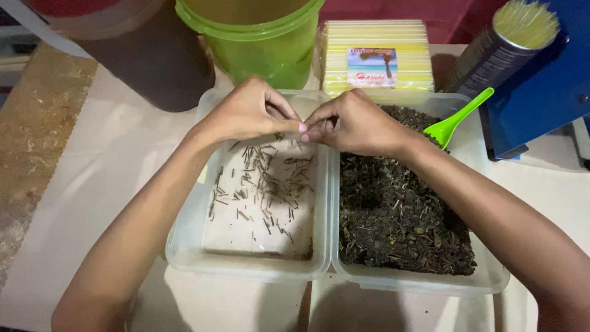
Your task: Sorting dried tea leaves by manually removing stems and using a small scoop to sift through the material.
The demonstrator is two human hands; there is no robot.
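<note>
Two clear plastic tubs sit side by side. The left tub (pixel 184 246) holds several thin dry stalks scattered on its white floor. The right tub (pixel 491 276) is filled with dark dried leaves, and a green plastic scoop (pixel 458 118) rests in its far corner. My left hand (pixel 246 114) and my right hand (pixel 356 123) meet fingertip to fingertip above the far edge where the tubs join. The fingers of both hands are pinched together on something small that I cannot make out.
Behind the tubs stand a green bucket (pixel 264 43), a dark brown container (pixel 147 61), a wrapped pack of yellow sheets (pixel 378 58) and a dark can full of thin sticks (pixel 504 46). A blue box (pixel 547 92) is at the right.
</note>
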